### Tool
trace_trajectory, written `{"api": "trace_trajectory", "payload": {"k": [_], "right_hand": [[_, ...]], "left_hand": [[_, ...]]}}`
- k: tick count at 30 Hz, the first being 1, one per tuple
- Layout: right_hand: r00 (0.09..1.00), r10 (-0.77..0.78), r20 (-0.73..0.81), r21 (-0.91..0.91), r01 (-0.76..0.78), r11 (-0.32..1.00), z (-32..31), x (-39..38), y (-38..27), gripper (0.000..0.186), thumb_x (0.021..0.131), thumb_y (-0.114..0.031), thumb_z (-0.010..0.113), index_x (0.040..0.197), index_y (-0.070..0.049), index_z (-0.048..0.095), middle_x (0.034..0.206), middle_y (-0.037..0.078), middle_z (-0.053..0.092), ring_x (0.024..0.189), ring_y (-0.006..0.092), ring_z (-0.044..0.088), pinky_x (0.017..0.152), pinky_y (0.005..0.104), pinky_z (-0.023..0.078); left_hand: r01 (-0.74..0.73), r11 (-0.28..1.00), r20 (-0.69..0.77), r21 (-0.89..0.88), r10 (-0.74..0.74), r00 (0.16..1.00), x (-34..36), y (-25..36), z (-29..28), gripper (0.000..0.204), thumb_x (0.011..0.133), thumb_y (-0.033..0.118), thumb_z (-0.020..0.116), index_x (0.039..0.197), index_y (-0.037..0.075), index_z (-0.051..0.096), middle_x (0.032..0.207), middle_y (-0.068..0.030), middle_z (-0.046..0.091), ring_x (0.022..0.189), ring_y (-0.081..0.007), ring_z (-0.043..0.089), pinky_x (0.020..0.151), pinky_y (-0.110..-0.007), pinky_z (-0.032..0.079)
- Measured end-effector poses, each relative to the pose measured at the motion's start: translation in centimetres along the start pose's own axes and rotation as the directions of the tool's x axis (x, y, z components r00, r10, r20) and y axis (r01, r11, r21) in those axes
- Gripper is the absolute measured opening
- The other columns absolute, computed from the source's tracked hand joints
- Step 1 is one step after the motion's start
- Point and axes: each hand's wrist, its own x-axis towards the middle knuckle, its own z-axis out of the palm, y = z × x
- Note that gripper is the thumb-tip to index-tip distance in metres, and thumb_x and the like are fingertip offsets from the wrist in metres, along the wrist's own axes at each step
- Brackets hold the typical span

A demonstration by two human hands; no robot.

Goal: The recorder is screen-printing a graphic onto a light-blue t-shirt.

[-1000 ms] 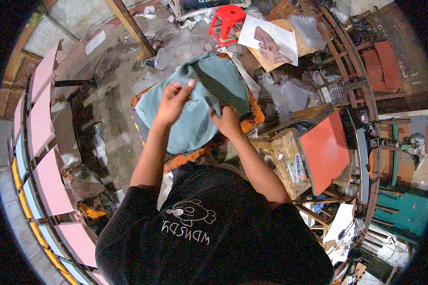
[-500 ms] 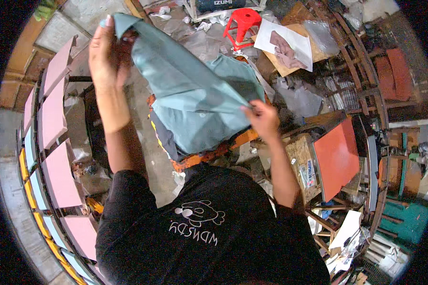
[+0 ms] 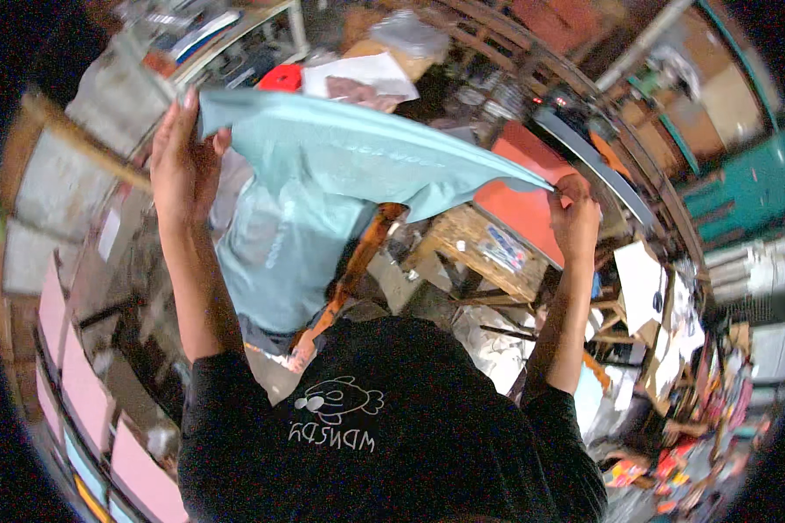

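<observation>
Nearest: black shirt [image 3: 445, 427], pale fish-like drawing on the chest, bare forearms angled up and outward. Left hand [image 3: 183, 166] raised at the upper corner of a teal cloth [image 3: 340, 144], thumb and fingers about the edge (blurred there; cannot tell the exact finger placing). Right hand [image 3: 576, 222] far out to the right, a narrow pinch on the opposite end, fabric drawn to a point.

Cloth aloft between both hands, upper edge nearly straight, slack drooping beneath, faint pale print across it. Just changed: right hand farther right, steep slant eased to a gentle one, fabric opened out broader, view swung rightward. Meaning, as judged: piece now stretched lengthwise between two grips, most of its face exposed.

Below, to the left: second teal cloth [image 3: 288, 270], lying on an orange-edged stand [image 3: 349, 277]. Cannot tell whether touching the raised piece.

Beyond: wooden box [image 3: 471, 261], then orange-red panel [image 3: 523, 222], partly behind the cloth's right end. Farther still: red stool [image 3: 279, 79], mostly hidden; white sheet [image 3: 392, 74] with brownish picture; green panel [image 3: 750, 209] at far right.
</observation>
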Motion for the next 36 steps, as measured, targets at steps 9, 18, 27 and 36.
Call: {"api": "trace_trajectory", "payload": {"k": [9, 18, 27, 36], "right_hand": [[0.867, 0.496, 0.044, 0.498, -0.449, 0.741, -11.0, -16.5, 10.3, 0.010, 0.092, 0.005, 0.056, 0.100, 0.005, 0.064, 0.094, 0.013, 0.068, 0.080, 0.0163, 0.067, 0.071, 0.0292, 0.054], [0.800, 0.559, -0.218, 0.595, -0.344, 0.726, -23.5, -16.1, 9.8, 0.012, 0.092, -0.002, 0.060, 0.101, 0.003, 0.065, 0.080, 0.006, 0.068, 0.068, 0.0145, 0.067, 0.058, 0.0248, 0.053], [0.862, 0.504, 0.049, 0.783, -0.346, 0.516, -17.6, -5.9, 24.5, 0.012, 0.097, -0.009, 0.057, 0.095, 0.002, 0.060, 0.096, 0.014, 0.069, 0.090, 0.0239, 0.069, 0.087, 0.0356, 0.057], [0.855, 0.348, -0.385, 0.520, -0.110, 0.847, -15.3, -1.4, 28.3, 0.015, 0.094, -0.010, 0.060, 0.100, 0.003, 0.067, 0.084, 0.001, 0.066, 0.075, 0.0045, 0.058, 0.065, 0.0188, 0.042]], "left_hand": [[0.274, 0.956, 0.066, 0.110, -0.282, 0.957, -9.5, -8.1, 5.3, 0.021, 0.094, 0.028, 0.063, 0.106, 0.012, 0.062, 0.101, -0.0002, 0.064, 0.083, -0.0126, 0.059, 0.064, -0.028, 0.044], [0.378, 0.926, 0.321, -0.009, -0.355, 0.878, -6.4, -5.6, 16.2, 0.020, 0.095, 0.025, 0.062, 0.103, 0.007, 0.061, 0.089, -0.0050, 0.070, 0.063, -0.0095, 0.065, 0.046, -0.017, 0.046], [0.674, 0.713, 0.569, 0.195, -0.641, 0.515, 4.5, -21.5, 26.7, 0.035, 0.094, 0.020, 0.065, 0.120, 0.000, 0.052, 0.115, -0.0152, 0.058, 0.107, -0.0231, 0.063, 0.068, -0.019, 0.053], [0.638, 0.762, 0.724, -0.109, -0.379, 0.576, 6.5, -30.7, 30.7, 0.019, 0.097, 0.015, 0.058, 0.111, 0.005, 0.051, 0.108, -0.0125, 0.061, 0.105, -0.0262, 0.063, 0.091, -0.040, 0.055]]}}
